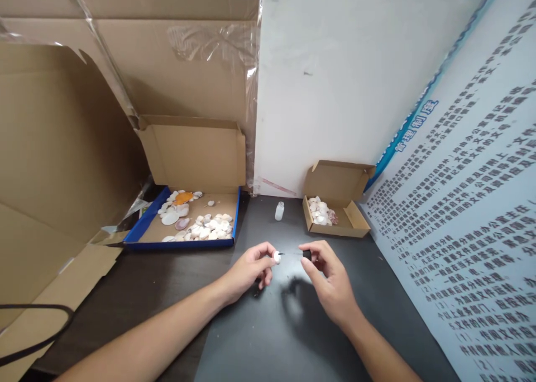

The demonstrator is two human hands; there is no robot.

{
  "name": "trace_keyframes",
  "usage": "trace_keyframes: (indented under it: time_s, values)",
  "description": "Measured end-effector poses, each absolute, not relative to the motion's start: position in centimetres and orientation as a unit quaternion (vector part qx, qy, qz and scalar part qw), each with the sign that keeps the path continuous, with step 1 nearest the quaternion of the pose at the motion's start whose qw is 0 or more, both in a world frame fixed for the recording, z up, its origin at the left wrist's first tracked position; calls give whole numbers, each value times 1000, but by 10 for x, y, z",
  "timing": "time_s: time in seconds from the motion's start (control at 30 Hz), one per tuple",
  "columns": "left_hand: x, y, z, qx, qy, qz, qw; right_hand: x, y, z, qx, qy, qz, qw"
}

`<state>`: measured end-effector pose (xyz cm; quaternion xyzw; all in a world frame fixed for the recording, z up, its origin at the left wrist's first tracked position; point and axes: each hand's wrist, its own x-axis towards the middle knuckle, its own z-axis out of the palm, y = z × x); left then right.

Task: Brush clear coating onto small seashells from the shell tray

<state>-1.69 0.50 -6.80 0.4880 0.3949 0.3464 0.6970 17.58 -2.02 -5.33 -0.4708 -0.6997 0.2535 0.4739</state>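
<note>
Left hand point(257, 266): grip pinching white shell point(277, 258) above table point(247, 343). Right hand point(330, 281): grip pinching black cap point(307, 255), thin brush point(282, 254) tip at the shell. Behind: small bottle point(279, 211) between blue box point(180, 246) and brown box point(339, 232), shells point(211, 227) in both.

Table: we see a dark brown top point(142, 292).
Sheet: we find dark grey covering point(251, 343) over its right part.
Blue-sided box point(180, 246): we have it open, at the back left.
Bottle point(279, 211): upright on the grey.
Small carton point(339, 231): open, right of the bottle.
</note>
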Motion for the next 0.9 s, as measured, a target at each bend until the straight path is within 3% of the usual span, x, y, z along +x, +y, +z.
trace_keyframes:
  time_s: [0.17, 0.33, 0.5, 0.63, 0.9]
  values:
    - [-17, 5, -67, 485, 401, 350, 693, 175, -19, -55, -503, -688, 230, 470]
    - [-17, 5, -68, 482, 402, 350, 695, 175, -21, -55, -483, -672, 312, 467]
    - [-17, 5, -68, 488, 403, 349, 691, 175, -21, -54, -491, -686, 254, 473]
    - [-16, 3, -64, 495, 409, 351, 682, 176, -18, -56, -467, -670, 322, 479]
    - [-16, 3, -64, 509, 413, 348, 670, 176, -16, -58, -476, -663, 340, 467]
